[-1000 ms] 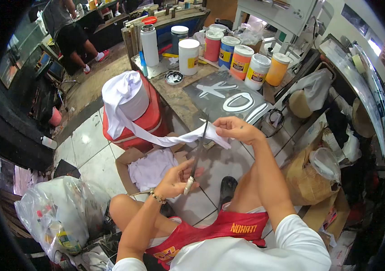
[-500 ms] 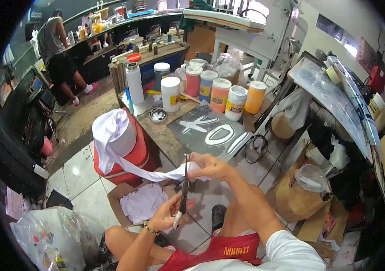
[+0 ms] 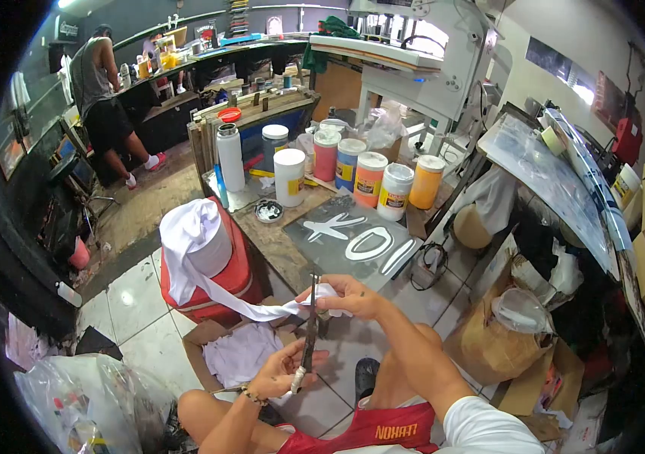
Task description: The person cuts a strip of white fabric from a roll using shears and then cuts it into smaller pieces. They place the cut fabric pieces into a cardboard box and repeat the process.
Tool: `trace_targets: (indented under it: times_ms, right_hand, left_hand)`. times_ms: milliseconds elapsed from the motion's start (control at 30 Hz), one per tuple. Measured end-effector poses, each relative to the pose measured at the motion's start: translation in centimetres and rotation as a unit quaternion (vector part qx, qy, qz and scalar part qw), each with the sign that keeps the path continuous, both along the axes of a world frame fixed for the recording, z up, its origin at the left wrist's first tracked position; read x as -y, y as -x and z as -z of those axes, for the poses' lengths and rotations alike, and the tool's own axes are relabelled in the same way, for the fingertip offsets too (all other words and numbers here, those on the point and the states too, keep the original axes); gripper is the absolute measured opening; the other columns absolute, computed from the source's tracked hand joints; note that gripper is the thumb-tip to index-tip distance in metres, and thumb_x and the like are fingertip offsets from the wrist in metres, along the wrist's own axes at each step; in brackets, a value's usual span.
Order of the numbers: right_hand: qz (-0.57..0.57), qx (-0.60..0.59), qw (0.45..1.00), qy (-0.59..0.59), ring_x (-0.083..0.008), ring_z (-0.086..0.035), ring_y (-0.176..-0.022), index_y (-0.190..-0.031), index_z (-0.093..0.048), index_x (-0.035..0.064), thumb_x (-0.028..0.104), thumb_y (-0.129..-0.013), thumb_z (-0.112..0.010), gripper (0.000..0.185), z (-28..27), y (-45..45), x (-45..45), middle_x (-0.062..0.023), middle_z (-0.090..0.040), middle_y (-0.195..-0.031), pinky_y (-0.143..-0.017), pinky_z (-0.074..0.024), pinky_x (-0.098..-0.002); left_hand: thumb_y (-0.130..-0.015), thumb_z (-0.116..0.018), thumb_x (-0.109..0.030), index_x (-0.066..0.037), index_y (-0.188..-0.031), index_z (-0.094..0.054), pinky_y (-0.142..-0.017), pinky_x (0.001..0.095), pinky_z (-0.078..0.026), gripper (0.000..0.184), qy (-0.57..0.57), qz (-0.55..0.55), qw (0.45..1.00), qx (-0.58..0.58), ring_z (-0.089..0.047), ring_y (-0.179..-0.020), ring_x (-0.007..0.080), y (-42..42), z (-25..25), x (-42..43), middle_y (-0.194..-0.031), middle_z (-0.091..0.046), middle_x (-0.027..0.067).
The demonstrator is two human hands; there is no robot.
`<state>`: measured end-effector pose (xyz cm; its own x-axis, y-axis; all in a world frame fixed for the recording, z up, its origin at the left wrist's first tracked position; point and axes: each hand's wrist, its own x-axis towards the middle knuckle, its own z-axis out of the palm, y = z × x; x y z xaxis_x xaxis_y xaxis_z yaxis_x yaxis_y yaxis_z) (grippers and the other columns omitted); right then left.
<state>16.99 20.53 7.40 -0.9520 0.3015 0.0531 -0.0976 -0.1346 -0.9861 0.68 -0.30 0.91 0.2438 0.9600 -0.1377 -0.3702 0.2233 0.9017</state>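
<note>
My left hand [image 3: 283, 368] is closed around the handles of a pair of dark scissors [image 3: 310, 339], whose white-wrapped handle end points down. The blades stand nearly upright, their two tips slightly apart, beside the white fabric strip [image 3: 262, 312]. My right hand [image 3: 349, 296] pinches the end of that strip just right of the blades. From there the strip runs left to a white fabric heap draped over a white tub [image 3: 213, 250] on a red cooler [image 3: 249, 286]. Below the strip, folded white cloth pieces [image 3: 241, 354] lie in a cardboard box [image 3: 195, 349].
A low bench holds a dark board [image 3: 330, 253] with white "KOI" lettering, paint jars [image 3: 368, 179] and a white bottle [image 3: 229, 159]. A clear plastic bag [image 3: 88, 397] lies at lower left, a brown paper bag [image 3: 493, 340] at right. Another person [image 3: 99, 83] stands at the far counter.
The view has tilted up a little, so the bench sits lower. Two scissor tips now show apart near the strip. Both hands keep their holds.
</note>
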Motion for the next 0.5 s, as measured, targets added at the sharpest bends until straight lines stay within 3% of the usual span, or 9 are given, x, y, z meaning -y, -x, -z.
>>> trace_targets:
  times_ms: [67,133,200,367,433,500]
  right_hand:
    - [0.003,-0.001,1.0,-0.01,-0.011,-0.059,-0.103,-0.122,-0.062,0.0006,0.02,-0.093,-0.067,0.036,0.2,0.0,-0.1,-0.0075,-0.067,-0.117,-0.091,-0.0464,-0.0285]
    - [-0.007,0.036,0.994,-0.101,-0.0076,-0.057,-0.093,-0.108,-0.058,0.0014,0.023,-0.095,-0.066,0.026,1.5,0.3,-0.2,-0.0044,-0.066,-0.106,-0.084,-0.0475,-0.0255]
    - [-0.004,0.025,0.994,-0.103,-0.0071,-0.055,-0.092,-0.108,-0.058,0.0016,0.024,-0.096,-0.065,0.026,2.2,0.7,0.4,-0.0029,-0.066,-0.103,-0.082,-0.0469,-0.025]
    - [0.041,0.009,0.995,-0.09,-0.006,-0.051,-0.087,-0.108,-0.059,0.002,0.02,-0.097,-0.062,0.022,1.0,0.5,0.2,-0.0006,-0.065,-0.102,-0.073,-0.0434,-0.0233]
    - [0.01,0.006,0.996,-0.093,-0.006,-0.051,-0.088,-0.105,-0.059,0.0028,0.019,-0.097,-0.061,0.019,0.6,0.1,-0.2,-0.0006,-0.066,-0.104,-0.074,-0.0432,-0.0233]
    - [-0.003,0.051,0.991,-0.125,-0.0081,-0.056,-0.1,-0.122,-0.062,0.0029,0.018,-0.096,-0.062,0.03,1.3,0.0,-0.4,-0.0025,-0.067,-0.112,-0.087,-0.0452,-0.0255]
  left_hand:
    - [-0.075,-0.082,-0.004,-0.002,-0.144,-0.034,-0.105,0.035,-0.043,0.084,-0.017,-0.005,1.0,0.0,-0.051,-0.13,0.0249,-0.1,0.2,0.0,-0.14,-0.052,0.0182]
    - [-0.076,-0.081,-0.004,-0.002,-0.143,-0.035,-0.106,0.0359,-0.043,0.082,-0.035,-0.012,0.999,0.002,-0.051,-0.129,0.0252,-0.4,0.0,-0.1,-0.139,-0.052,0.0189]
    - [-0.078,-0.079,-0.003,-0.002,-0.143,-0.035,-0.106,0.037,-0.043,0.078,-0.108,-0.034,0.993,-0.035,-0.053,-0.128,0.026,-0.5,-0.7,-0.1,-0.139,-0.052,0.0204]
    - [-0.079,-0.079,-0.004,-0.002,-0.144,-0.033,-0.102,0.0351,-0.046,0.08,-0.008,-0.009,1.0,0.003,-0.055,-0.125,0.0258,0.1,0.4,-0.4,-0.138,-0.053,0.0202]
    - [-0.079,-0.079,-0.004,-0.002,-0.145,-0.031,-0.1,0.0342,-0.048,0.082,0.042,-0.002,0.999,0.012,-0.055,-0.124,0.0255,0.6,0.4,-0.3,-0.137,-0.054,0.0197]
    - [-0.079,-0.08,-0.006,-0.003,-0.145,-0.032,-0.095,0.032,-0.05,0.082,-0.034,-0.015,0.999,-0.033,-0.058,-0.119,0.0235,-0.3,0.5,-0.3,-0.136,-0.055,0.0172]
